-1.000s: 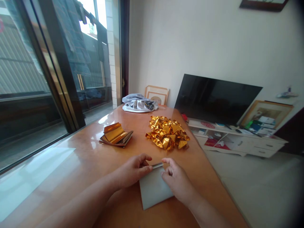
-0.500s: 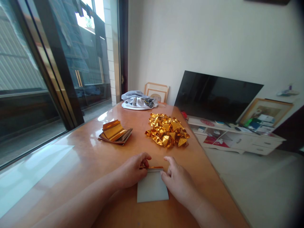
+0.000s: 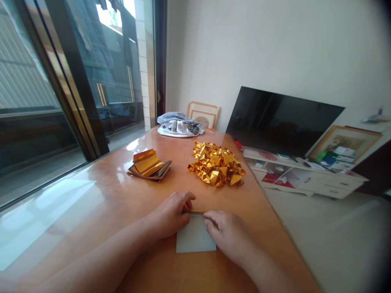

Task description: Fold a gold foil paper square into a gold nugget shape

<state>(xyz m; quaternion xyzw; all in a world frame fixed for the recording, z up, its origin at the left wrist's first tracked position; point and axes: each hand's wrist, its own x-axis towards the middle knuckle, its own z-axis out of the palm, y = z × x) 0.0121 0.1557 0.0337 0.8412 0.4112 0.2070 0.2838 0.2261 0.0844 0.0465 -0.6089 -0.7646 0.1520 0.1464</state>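
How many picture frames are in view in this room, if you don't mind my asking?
2. One frame stands behind the cloth at the far end of the table; the other frame leans right of the television, on the cabinet. Others may be hidden.

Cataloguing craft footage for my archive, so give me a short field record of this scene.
Left hand: on the sheet's far edge
Right hand: pressing the sheet's right side
Sheet: pale foil sheet, flat, gold strip along its far edge
Nearby: stack of gold foil sheets; pile of creased gold foil pieces
Surface: glossy wooden table
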